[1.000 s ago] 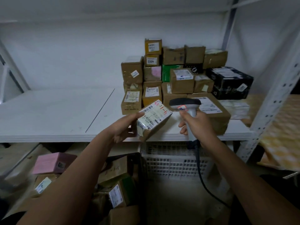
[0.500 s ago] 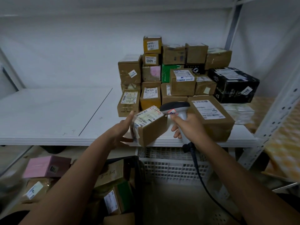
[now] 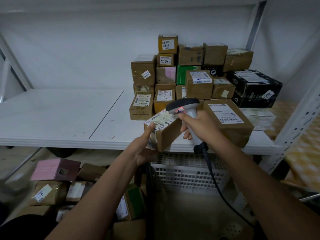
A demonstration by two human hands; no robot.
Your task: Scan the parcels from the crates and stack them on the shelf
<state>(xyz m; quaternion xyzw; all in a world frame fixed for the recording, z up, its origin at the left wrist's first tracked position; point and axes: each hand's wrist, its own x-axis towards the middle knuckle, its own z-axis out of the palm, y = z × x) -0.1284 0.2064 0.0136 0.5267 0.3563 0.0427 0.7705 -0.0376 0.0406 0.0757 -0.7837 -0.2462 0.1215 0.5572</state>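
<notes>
Left hand (image 3: 145,149) grips a labelled parcel (image 3: 163,129) — right hand (image 3: 199,126), just beside it, curls round the scanner (image 3: 186,108).

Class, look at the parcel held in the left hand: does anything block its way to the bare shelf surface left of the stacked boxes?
Nothing visible does. The parcel hangs at the shelf front edge, stacked boxes behind.

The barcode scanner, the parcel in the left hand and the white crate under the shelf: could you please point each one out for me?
barcode scanner (image 3: 183,105), head view, on its dark grey head.
parcel (image 3: 168,135), head view, on its brown side face.
white crate (image 3: 188,177), head view, on its lattice front wall.
</notes>
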